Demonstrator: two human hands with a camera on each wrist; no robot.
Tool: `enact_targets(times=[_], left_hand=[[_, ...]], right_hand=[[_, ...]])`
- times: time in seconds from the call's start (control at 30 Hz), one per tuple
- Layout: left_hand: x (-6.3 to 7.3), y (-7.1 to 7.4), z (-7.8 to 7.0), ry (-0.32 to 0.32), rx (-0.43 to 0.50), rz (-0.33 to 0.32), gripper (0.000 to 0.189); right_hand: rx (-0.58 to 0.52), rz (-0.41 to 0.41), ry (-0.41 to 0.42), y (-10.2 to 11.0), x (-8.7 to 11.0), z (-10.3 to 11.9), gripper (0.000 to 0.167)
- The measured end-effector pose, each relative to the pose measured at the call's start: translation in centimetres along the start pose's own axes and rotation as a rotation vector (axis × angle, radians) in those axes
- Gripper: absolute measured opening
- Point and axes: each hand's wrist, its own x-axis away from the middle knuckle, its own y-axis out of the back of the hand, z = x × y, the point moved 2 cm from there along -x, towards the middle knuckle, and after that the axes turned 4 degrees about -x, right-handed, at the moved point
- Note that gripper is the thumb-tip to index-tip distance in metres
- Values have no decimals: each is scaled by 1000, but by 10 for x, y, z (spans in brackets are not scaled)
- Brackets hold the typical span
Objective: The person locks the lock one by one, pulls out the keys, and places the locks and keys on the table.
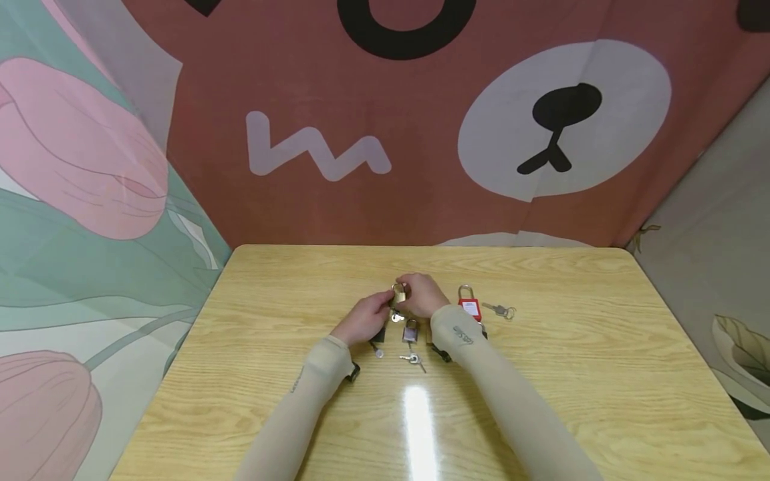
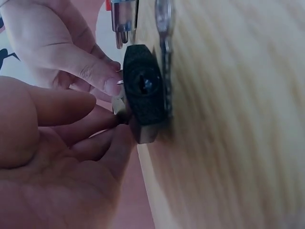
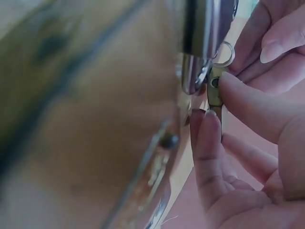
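Observation:
My right hand [image 1: 423,295] pinches a small brass padlock [image 1: 398,296] between thumb and fingers, its shackle upward; the right wrist view shows thumb and fingertips on the brass padlock [image 3: 215,88]. From the other side my left hand [image 1: 363,319] reaches in, fingertips right at the padlock's left edge. In the left wrist view the left thumb [image 2: 66,106] stands apart from the lock, and a black padlock [image 2: 143,88] hides part of the fingertips. Small keys [image 1: 397,316] on a ring lie just below the brass padlock.
Nearer me lie a silver padlock [image 1: 410,332] with keys [image 1: 412,359] and a black padlock [image 1: 379,335], partly behind the left hand. At right are a red padlock [image 1: 470,308] and a key on a ring [image 1: 500,310]. The right wrist covers part of another lock.

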Motion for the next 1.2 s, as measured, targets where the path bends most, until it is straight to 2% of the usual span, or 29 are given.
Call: enact_targets(times=[0.17, 0.3, 0.6, 0.83, 1.0, 1.1, 1.2], left_hand=[[0, 0, -1, -36, -38, 11, 45], [0, -1, 1, -44, -59, 23, 46], [1, -2, 0, -23, -77, 52, 46], [1, 0, 0, -3, -86, 51, 49], [6, 12, 3, 5, -100, -26, 55], [12, 28, 4, -10, -140, -103, 62], [23, 45, 7, -27, -220, -180, 70]], right_hand=[[3, 11, -10, 1, 3, 2, 61], [41, 18, 13, 0, 3, 0, 54], [74, 22, 6, 1, 3, -7, 49], [47, 23, -10, 8, 10, -4, 51], [34, -53, 33, 27, 19, -4, 48], [65, -136, 75, 47, 30, -8, 49], [97, -224, 104, 73, 47, -14, 57]])
